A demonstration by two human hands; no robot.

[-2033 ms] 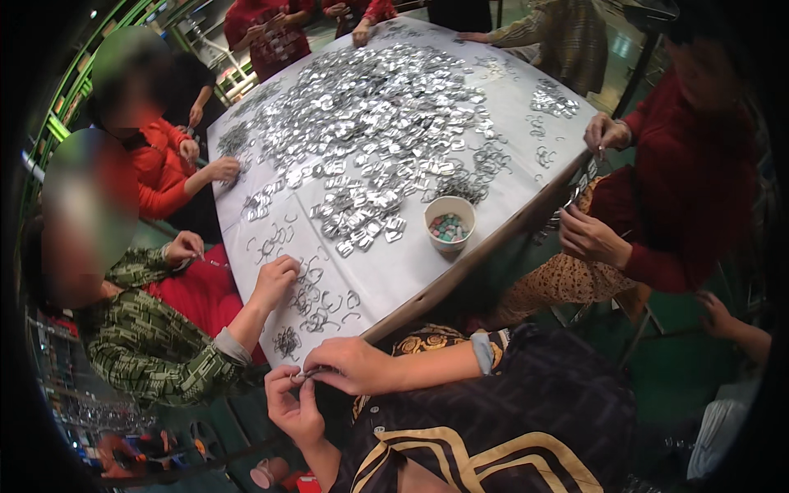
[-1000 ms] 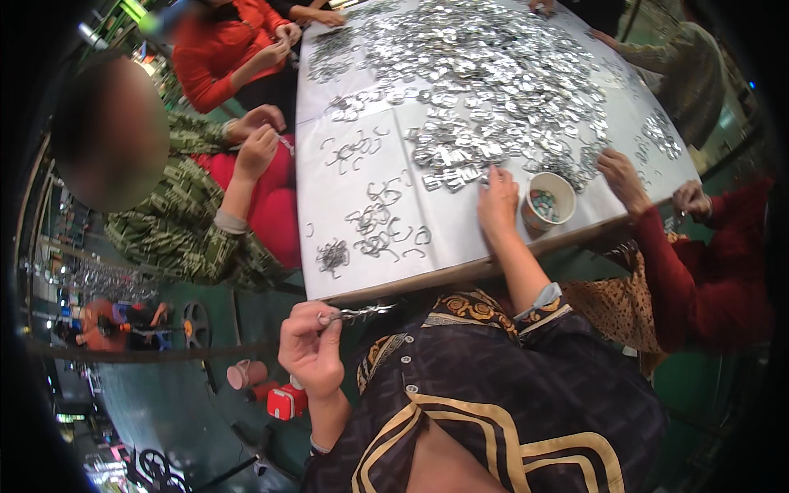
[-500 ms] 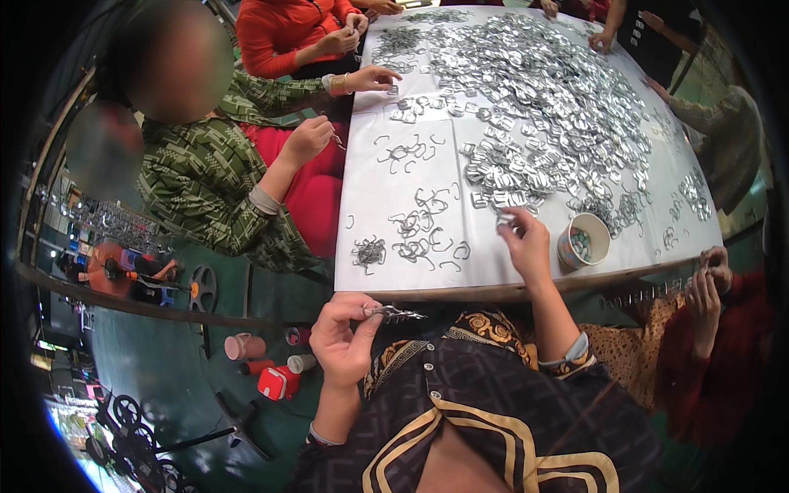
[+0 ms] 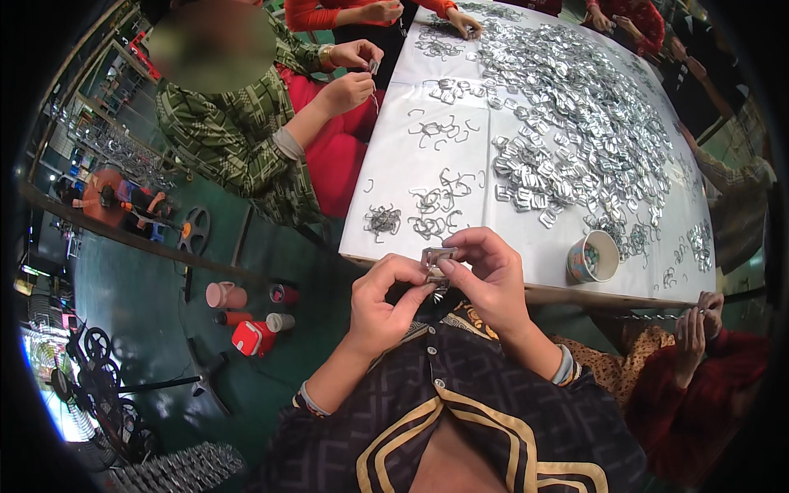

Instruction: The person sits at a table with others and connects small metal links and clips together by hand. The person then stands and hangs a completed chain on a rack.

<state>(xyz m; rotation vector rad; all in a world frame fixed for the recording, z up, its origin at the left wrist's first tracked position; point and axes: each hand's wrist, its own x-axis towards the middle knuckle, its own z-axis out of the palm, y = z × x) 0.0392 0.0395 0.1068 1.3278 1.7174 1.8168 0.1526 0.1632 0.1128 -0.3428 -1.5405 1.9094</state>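
A small silver metal buckle (image 4: pixel 436 258) is pinched between both my hands just off the near edge of the white table (image 4: pixel 394 177). My left hand (image 4: pixel 385 302) grips it from below and the left; its fingers also seem to hold a thin wire piece. My right hand (image 4: pixel 486 271) closes on it from the right. Bent wire clips (image 4: pixel 427 214) lie on the table just beyond my hands. A large heap of silver buckles (image 4: pixel 575 115) covers the table's far half.
A paper cup (image 4: pixel 592 256) with small parts stands near the table edge, right of my hands. Other people sit around: one in green at the left (image 4: pixel 238 131), one in red at the right (image 4: pixel 699 361). Cups and a red container (image 4: pixel 246 316) stand on the green floor.
My right hand came back from the heap on the table with a buckle and met my left hand. The view has swung left and down.
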